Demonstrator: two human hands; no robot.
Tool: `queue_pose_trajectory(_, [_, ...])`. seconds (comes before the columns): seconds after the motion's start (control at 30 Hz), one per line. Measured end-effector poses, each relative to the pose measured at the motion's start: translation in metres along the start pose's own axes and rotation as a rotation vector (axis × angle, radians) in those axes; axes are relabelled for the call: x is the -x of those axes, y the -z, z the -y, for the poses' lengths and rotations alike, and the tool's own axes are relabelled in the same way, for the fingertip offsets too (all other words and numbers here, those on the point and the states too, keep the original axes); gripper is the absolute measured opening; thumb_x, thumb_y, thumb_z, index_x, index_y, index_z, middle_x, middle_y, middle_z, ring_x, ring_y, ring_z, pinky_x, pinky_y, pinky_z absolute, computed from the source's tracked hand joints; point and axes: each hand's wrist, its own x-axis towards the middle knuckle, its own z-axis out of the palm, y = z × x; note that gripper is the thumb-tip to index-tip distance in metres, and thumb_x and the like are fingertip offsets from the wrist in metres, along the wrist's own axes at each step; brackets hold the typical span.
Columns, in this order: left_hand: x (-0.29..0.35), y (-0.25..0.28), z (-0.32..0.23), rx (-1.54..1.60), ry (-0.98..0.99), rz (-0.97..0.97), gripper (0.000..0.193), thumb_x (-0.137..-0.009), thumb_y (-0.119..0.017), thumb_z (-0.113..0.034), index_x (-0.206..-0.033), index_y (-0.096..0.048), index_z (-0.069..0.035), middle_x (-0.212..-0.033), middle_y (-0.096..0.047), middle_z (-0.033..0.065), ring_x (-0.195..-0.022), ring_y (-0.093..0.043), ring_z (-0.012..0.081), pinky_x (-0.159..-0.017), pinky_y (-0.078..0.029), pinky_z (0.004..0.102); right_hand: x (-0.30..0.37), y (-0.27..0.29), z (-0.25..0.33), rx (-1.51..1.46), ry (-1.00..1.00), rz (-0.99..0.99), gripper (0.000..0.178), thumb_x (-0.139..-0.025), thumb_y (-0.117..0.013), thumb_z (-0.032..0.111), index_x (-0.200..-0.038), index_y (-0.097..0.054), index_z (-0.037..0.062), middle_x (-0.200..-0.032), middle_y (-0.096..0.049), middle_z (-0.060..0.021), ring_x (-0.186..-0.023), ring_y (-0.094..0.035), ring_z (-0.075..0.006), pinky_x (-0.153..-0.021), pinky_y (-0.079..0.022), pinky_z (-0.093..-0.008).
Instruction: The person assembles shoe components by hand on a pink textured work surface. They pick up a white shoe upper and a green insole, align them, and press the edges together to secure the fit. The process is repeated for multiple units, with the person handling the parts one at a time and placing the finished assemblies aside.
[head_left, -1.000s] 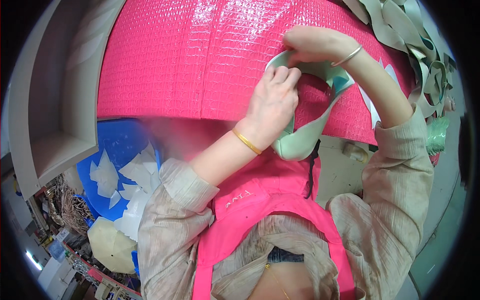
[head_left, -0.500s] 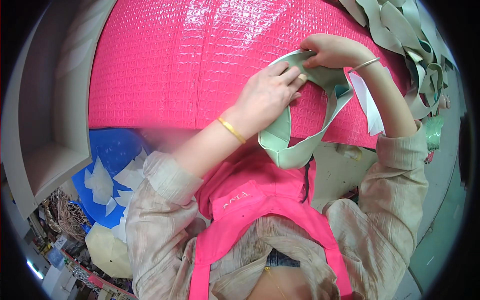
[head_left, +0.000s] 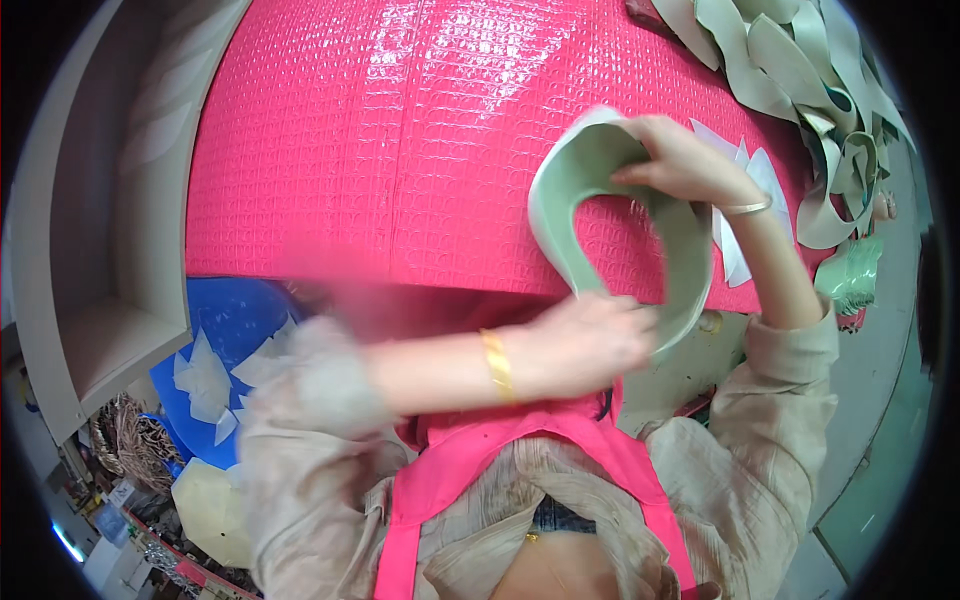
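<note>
A pale green leather-like loop [head_left: 572, 195], which looks like a shoe upper, is held over the near right part of the pink table. Its soft green inner face is turned up, and a lighter rim runs round the outside. On its far right side my right hand [head_left: 690, 165] pinches the band, thumb inside the loop. At the near end my left hand [head_left: 600, 335] lies with curled fingers against the band. Motion blurs that hand, and its fingertips are partly hidden.
White paper pieces [head_left: 768, 190] lie right of the loop on the pink embossed tabletop [head_left: 320, 150]. Pale green strips [head_left: 770, 60] are heaped at the far right. To the left stand a grey open box [head_left: 120, 320] and a blue bin [head_left: 225, 300] holding paper scraps.
My left hand has moved from the loop's far left side to its near end. The loop has been turned and opened into a rounder ring. My right hand has shifted slightly nearer and right.
</note>
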Motion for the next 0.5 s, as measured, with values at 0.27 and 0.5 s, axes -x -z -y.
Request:
queue_pose_trajectory(0.27, [0.004, -0.008, 0.049, -0.502, 0.322, -0.380, 0.042, -0.070, -0.063, -0.012, -0.107, -0.051, 0.004, -0.100, -0.051, 0.0142, -0.100, -0.049, 0.0276, -0.084, -0.044, 0.0360, -0.008, 0.004, 0.001, 0.235, 0.001, 0.052, 0.033, -0.067, -0.067, 0.010, -0.096, -0.056, -0.0012, -0.084, -0.061, -0.0185, -0.074, -0.058, -0.0333, -0.069, -0.046, -0.0367])
queue_pose_trajectory(0.5, [-0.004, -0.004, 0.051, -0.548, 0.377, -0.293, 0.041, -0.071, -0.062, -0.014, -0.107, -0.053, 0.002, -0.100, -0.051, 0.0093, -0.091, -0.050, 0.0220, -0.080, -0.045, 0.0328, -0.020, -0.006, -0.007, 0.706, 0.127, -0.045, 0.026, -0.070, -0.065, 0.012, -0.089, -0.056, -0.0037, -0.078, -0.058, -0.0209, -0.078, -0.058, -0.0368, -0.070, -0.046, -0.0425])
